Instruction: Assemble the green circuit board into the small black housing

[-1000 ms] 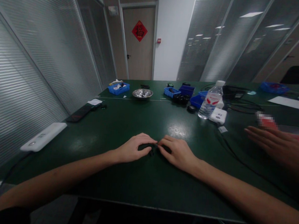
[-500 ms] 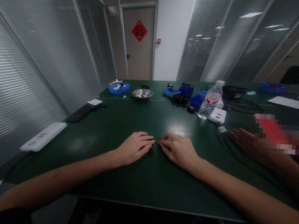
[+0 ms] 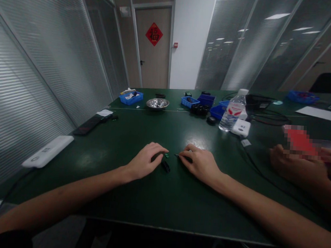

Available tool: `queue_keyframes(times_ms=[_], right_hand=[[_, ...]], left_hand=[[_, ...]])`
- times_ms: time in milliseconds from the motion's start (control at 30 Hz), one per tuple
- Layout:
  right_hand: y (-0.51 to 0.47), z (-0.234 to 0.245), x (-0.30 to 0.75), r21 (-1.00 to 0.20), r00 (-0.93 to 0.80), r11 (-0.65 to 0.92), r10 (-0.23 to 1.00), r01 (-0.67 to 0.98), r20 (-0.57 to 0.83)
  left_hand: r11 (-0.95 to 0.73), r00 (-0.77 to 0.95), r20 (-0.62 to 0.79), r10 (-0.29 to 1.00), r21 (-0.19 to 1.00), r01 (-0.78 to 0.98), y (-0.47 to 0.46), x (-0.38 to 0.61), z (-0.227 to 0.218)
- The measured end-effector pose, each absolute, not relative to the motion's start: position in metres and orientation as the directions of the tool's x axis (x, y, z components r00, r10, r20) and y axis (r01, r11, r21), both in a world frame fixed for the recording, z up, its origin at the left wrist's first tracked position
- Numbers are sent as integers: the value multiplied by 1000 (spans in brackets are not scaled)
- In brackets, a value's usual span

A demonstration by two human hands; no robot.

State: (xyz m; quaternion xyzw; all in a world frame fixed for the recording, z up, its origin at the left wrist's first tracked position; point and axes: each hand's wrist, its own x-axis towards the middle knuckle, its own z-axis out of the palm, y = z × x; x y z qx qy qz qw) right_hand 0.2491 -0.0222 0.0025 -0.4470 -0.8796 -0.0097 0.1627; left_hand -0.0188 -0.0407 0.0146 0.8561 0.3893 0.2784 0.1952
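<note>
My left hand (image 3: 148,161) rests over the table with thumb and forefinger apart, holding nothing. Just off its fingertips lies a small green piece (image 3: 166,155), which looks like a tiny circuit board. A short black piece (image 3: 165,166), its kind unclear, lies below the green one, close to the left thumb. My right hand (image 3: 201,163) is closed in a pinch on a thin metal-tipped piece (image 3: 176,155). Its tip points left toward the green piece, with a gap between them; the rest is hidden by my fingers.
On the green table (image 3: 138,201), a metal bowl (image 3: 157,107), blue baskets (image 3: 136,99) and a water bottle (image 3: 233,111) stand farther back. A white power strip (image 3: 48,152) lies left, a dark cable (image 3: 253,161) right. Another person's hands (image 3: 294,165) hold a blurred-out red object.
My left fingers have opened and drawn back left, showing the green piece and more of the black piece. My right hand has shifted slightly. The other person's hand has moved right.
</note>
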Motion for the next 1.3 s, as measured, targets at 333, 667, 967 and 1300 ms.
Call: queue_keyframes(times_ms=[333, 667, 967, 1300], right_hand=[[-22, 3, 249, -159, -555, 612, 779, 775, 293], [-24, 7, 248, -173, -554, 608, 785, 775, 277], [-23, 4, 248, -178, -553, 610, 783, 772, 283], [-23, 4, 247, -166, -553, 608, 784, 776, 282]], left_hand=[[-697, 639, 305, 706, 459, 551, -35, -29, 15], [-631, 611, 281, 740, 603, 487, -27, -33, 14], [-737, 663, 354, 660, 476, 480, -35, -31, 14], [-810, 745, 346, 571, 384, 443, -37, -29, 12]])
